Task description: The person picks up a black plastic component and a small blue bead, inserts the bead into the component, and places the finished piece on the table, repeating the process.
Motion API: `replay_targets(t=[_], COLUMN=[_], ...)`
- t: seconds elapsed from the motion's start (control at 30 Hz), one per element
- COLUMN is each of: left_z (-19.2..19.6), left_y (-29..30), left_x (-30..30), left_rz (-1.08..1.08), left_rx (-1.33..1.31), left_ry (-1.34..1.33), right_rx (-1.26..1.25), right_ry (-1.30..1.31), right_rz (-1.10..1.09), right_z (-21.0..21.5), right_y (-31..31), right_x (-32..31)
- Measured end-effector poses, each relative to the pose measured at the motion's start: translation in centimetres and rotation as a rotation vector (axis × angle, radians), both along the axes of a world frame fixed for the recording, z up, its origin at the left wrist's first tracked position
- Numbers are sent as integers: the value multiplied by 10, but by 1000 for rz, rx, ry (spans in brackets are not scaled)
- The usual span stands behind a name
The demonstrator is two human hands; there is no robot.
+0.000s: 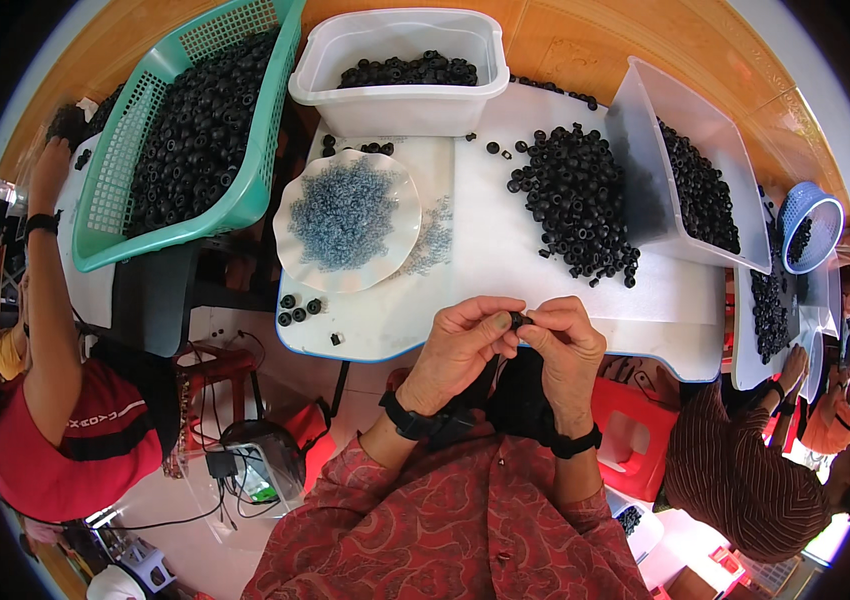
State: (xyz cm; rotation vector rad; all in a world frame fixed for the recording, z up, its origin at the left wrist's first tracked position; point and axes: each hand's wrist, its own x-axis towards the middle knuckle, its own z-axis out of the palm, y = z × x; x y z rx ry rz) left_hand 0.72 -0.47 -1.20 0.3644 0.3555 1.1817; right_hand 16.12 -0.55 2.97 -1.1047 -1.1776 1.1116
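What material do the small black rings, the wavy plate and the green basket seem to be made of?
Black rings: probably rubber or matte plastic; dull black, no shine. Wavy plate: likely glossy white plastic, though ceramic is possible; its scalloped rim looks smooth. Green basket: moulded plastic, with an even lattice wall. The piece between both hands is too small to judge.

Head fisheye, looking steeply down, white table (505, 250) close

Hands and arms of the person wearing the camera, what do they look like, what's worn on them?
Both hands are bare. The left hand and the right hand each have a black band at the wrist. The dark red patterned shirt sleeves are pushed up the forearms.
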Motion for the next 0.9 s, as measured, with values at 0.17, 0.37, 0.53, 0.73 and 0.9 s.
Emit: replay_targets(t=[0.17,0.37,0.53,0.73,0.9], left_z=[1,3,10,14,16], left_y=[0,-2,-3,-4,-4], left_x=[0,0,-1,-1,-4], left_rz=[4,12,37,68,104], left_rx=[18,13,26,41,78], left_ry=[20,47,113,212,362], right_rx=[15,8,16,32,55], right_ry=[-32,-26,-74,-116,-173], right_rz=[3,5,-1,2,5], right_z=[-2,-1,1,4,4], right_y=[0,-2,-3,-5,-7], right_x=[1,2,0,-2,-2])
